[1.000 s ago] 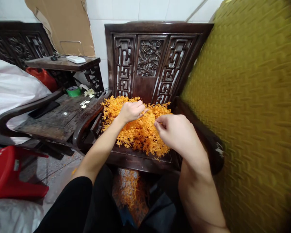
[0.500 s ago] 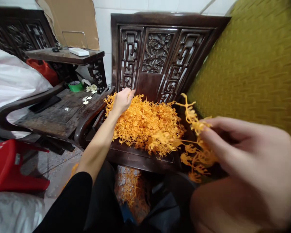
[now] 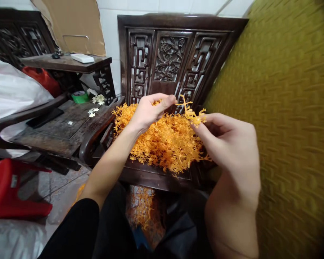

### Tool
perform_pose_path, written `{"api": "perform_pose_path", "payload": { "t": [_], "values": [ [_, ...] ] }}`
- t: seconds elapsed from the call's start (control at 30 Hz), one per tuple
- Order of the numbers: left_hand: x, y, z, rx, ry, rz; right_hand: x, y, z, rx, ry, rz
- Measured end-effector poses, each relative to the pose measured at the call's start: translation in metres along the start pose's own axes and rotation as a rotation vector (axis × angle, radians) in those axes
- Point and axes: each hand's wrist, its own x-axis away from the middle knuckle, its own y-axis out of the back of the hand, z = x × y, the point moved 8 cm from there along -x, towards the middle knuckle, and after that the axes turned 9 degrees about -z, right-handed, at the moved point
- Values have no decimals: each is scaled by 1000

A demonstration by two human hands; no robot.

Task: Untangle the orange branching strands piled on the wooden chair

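A heap of orange plastic sprigs [image 3: 162, 142] lies on the seat of a dark carved wooden chair [image 3: 167, 54]. My right hand [image 3: 226, 144] is raised over the heap's right side and pinches one orange sprig [image 3: 190, 111] between thumb and fingers. My left hand [image 3: 148, 109] hovers above the heap's back left, fingers curled with the thumb reaching toward the sprig's tip; whether it touches the sprig I cannot tell.
A yellow-green woven cushion [image 3: 280, 108] fills the right. Left of the chair stands a dark low table [image 3: 62, 126] with white flower pieces [image 3: 93, 111] and green tape [image 3: 79, 97]. A red plastic stool [image 3: 8, 187] sits on the floor. More orange sprigs [image 3: 142, 208] lie below the seat.
My right hand pulled a sprig out of the heap, swung it out right and close, then brought it back over the heap. My left hand rose from the back edge toward the sprig.
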Motion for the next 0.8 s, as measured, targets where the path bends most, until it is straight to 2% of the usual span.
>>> {"api": "perform_pose_path", "payload": {
  "t": [0.13,0.27,0.33,0.43,0.53,0.67,0.8],
  "values": [
    [9,-13,-4,-2,16,109,-1,-1,10,116,203,-161],
    [13,-22,3,110,101,152,-3,-8,-2,-86,97,-176],
    [15,-30,5,196,149,183,-3,-11,-4,-119,91,-183],
    [21,-41,0,252,151,214,-2,-15,5,-25,237,-208],
    [24,-45,-10,215,90,195,0,-19,12,31,340,-211],
    [24,-44,-17,146,37,181,-2,-22,6,3,306,-202],
    [23,-43,-20,172,62,200,-3,-21,1,-84,223,-191]
  ]
}}
